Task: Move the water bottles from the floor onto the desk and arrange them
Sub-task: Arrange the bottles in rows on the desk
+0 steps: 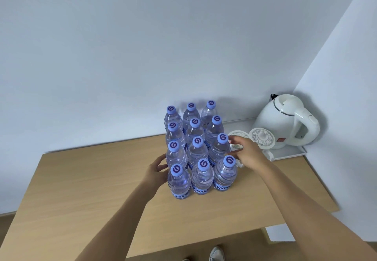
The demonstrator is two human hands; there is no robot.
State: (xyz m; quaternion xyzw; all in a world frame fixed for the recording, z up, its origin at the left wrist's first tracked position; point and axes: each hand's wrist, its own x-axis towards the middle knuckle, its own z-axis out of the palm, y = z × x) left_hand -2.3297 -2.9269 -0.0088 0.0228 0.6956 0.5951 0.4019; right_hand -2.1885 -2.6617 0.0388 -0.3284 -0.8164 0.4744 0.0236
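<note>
Left hand (156,171): fingers loosely spread and only slightly bent, tips against the left flank of the water bottles (199,148), at the two nearest of the left column; nothing gripped.

Right hand (247,154): fingers parted, reaching in from the right; tips at the right flank of the block, by the neck of the second bottle of the right column. Whether they touch or close on it cannot be told, the view being poor there.

Water bottles: twelve, upright, blue caps, clear bodies, blue labels; packed three across and four deep, touching or nearly so. The block stands on the desk (81,189), towards its far edge, close to the wall (142,46).

Right of the block: two round patterned lids or cups (262,136), partly hidden behind the right hand; beyond them a white kettle (285,122) on a white tray (289,152), in the corner.

Below the block, past the desk's near edge: a shoe (216,253) on the floor.
</note>
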